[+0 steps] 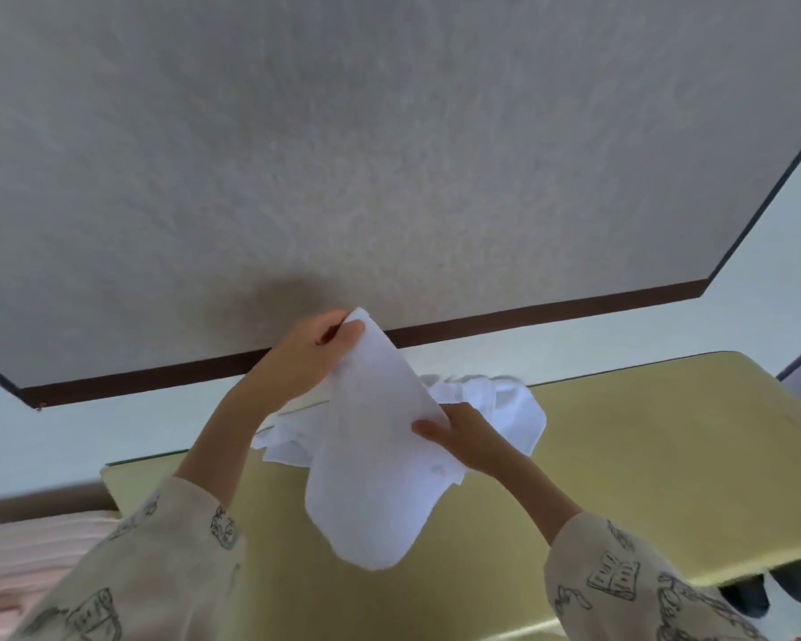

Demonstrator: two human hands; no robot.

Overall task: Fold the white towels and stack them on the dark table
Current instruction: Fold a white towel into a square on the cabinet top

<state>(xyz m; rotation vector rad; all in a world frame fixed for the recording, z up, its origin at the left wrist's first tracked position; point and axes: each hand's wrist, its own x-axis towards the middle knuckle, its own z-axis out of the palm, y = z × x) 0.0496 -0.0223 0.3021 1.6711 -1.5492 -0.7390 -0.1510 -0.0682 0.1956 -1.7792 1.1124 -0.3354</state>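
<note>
Two hands [311, 353] [463, 437] pinch one towel [375, 460]; crumpled towel pile [505, 409] on table [643, 455].

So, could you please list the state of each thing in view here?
Left hand: pinches the held towel's top corner.
Right hand: grips its lower edge.
Held towel: lifted, hanging loose, not yet folded.
Towel pile: crumpled, unfolded, on the table.
Table: yellowish top, no folded stack visible.

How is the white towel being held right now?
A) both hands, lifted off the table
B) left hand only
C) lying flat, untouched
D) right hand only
A: the left hand pinches the towel's top corner, the right hand grips its side, and it hangs above the table.
</note>
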